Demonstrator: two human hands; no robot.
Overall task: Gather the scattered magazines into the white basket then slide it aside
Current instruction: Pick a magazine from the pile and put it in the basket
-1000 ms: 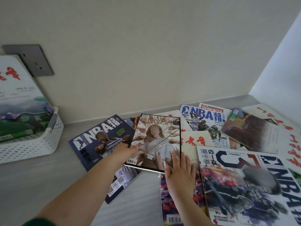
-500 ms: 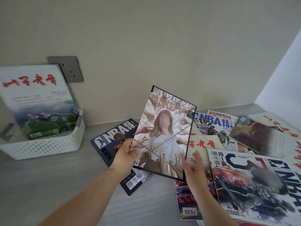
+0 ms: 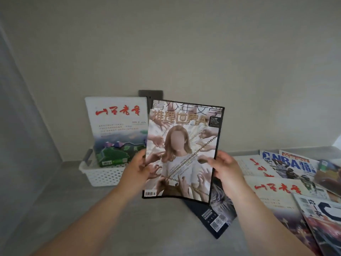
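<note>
Holding the magazine (image 3: 182, 150) upright in the air, the left grip (image 3: 137, 170) and right grip (image 3: 227, 169) each pinch one side edge, likely so it can slide standing into the basket (image 3: 103, 175) close behind, beside a white magazine (image 3: 118, 126).

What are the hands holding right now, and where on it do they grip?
Both hold the black-bordered magazine, upright: the left hand grips its left edge, the right hand its right edge, both in the lower half.
</note>
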